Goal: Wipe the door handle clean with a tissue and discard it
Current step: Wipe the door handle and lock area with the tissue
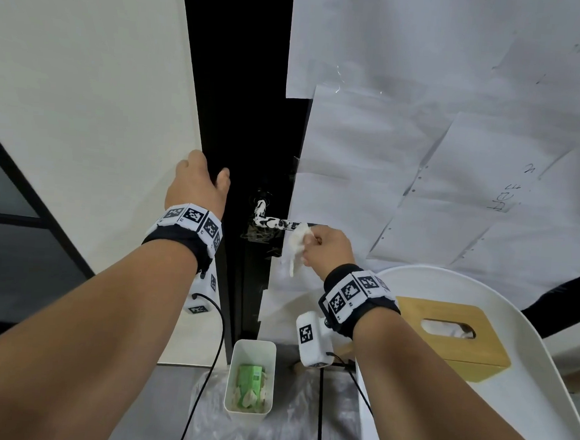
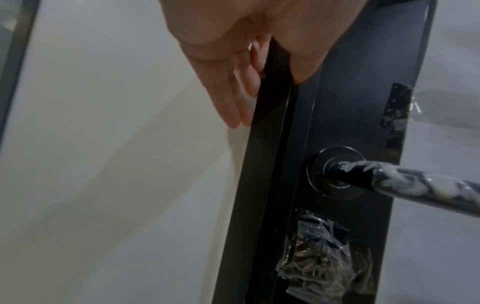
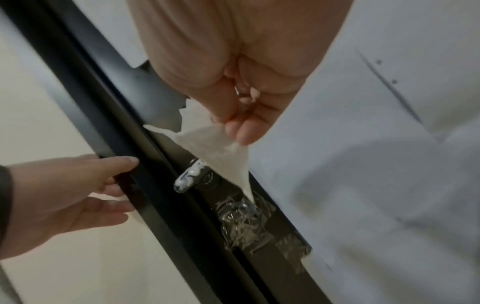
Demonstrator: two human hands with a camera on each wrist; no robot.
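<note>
The black lever door handle (image 1: 271, 222) (image 2: 415, 185) (image 3: 188, 179) is smeared with white blotches. My right hand (image 1: 328, 246) (image 3: 241, 115) pinches a crumpled white tissue (image 1: 297, 242) (image 3: 207, 142) at the handle's free end, and a corner of the tissue hangs down below it. My left hand (image 1: 213, 173) (image 2: 259, 92) (image 3: 111, 181) holds the black door edge (image 2: 270, 144) above the handle, thumb on the front face, fingers behind the edge.
A white bin (image 1: 237, 370) with a green packet (image 1: 250, 378) inside stands on the floor below the handle, on clear plastic (image 1: 267, 431). A wooden tissue box (image 1: 445, 333) rests on a white round table (image 1: 530, 339) at right. Paper sheets (image 1: 423, 160) cover the door.
</note>
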